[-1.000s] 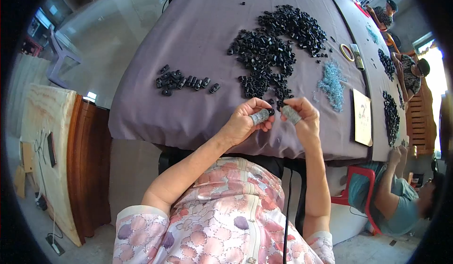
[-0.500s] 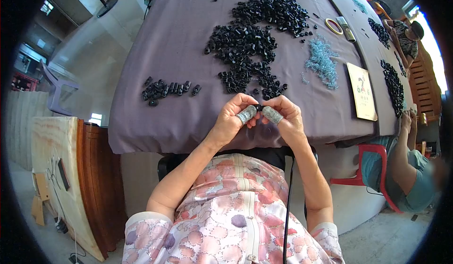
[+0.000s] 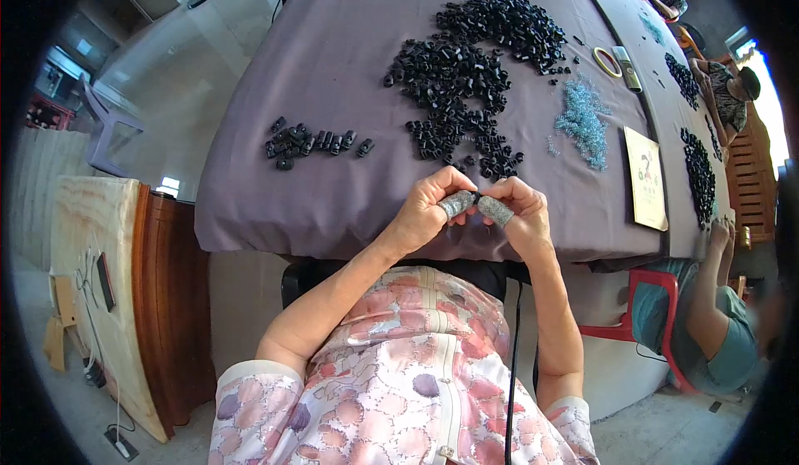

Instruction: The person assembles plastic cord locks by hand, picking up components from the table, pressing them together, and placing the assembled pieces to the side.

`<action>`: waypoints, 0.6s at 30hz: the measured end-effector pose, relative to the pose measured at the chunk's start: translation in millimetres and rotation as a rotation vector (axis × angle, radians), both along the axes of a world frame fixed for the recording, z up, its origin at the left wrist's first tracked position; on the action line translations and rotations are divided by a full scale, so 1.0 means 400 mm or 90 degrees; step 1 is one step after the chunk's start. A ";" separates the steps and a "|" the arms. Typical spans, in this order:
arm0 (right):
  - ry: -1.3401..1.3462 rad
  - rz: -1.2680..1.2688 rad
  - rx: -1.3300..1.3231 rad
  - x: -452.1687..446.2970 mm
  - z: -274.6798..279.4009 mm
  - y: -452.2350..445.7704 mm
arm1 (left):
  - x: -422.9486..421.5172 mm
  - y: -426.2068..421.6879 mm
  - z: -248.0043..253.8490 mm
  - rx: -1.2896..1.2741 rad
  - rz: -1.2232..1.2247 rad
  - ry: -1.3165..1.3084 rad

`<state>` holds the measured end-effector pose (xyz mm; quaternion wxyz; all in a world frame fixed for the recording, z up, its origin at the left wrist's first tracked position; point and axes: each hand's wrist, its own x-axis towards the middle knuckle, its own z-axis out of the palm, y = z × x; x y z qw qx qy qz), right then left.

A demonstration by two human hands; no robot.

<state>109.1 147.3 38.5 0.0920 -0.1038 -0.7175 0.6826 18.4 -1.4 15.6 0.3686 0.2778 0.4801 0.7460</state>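
My left hand [image 3: 434,204] and my right hand [image 3: 520,210] meet over the front edge of the cloth-covered table [image 3: 333,207]. Both pinch a small black plastic piece [image 3: 476,198], mostly hidden by the fingers. Grey wrapping covers each thumb. Just beyond my fingertips spreads a large heap of loose black plastic pieces [image 3: 454,78]. To the left lies a smaller group of longer black pieces [image 3: 310,142], which look joined. Small, clear bluish parts [image 3: 584,122], perhaps springs, form a pile on the right.
A tan booklet [image 3: 645,178], a roll of tape [image 3: 607,62] and a grey-green box-like item [image 3: 627,69] lie on the right. Further right, a co-worker in a green shirt [image 3: 722,336] sits by a red chair [image 3: 637,307]. A wooden cabinet [image 3: 171,315] stands at left.
The camera view has turned slightly, so the table's contents appear shifted right and a little down. My hands still pinch the black piece together.
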 end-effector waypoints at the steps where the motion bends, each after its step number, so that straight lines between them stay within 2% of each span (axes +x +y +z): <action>1: -0.005 0.006 -0.017 0.001 -0.001 0.001 | 0.000 0.000 0.000 -0.001 -0.004 -0.009; 12: -0.026 0.001 -0.165 -0.006 -0.004 -0.001 | -0.003 -0.006 0.010 -0.020 -0.012 -0.038; 15: 0.008 0.022 -0.136 -0.006 -0.017 0.005 | -0.005 -0.008 0.014 -0.008 -0.035 -0.046; 18: 0.032 0.061 -0.182 -0.006 -0.031 0.012 | -0.012 -0.014 0.010 -0.032 -0.063 -0.036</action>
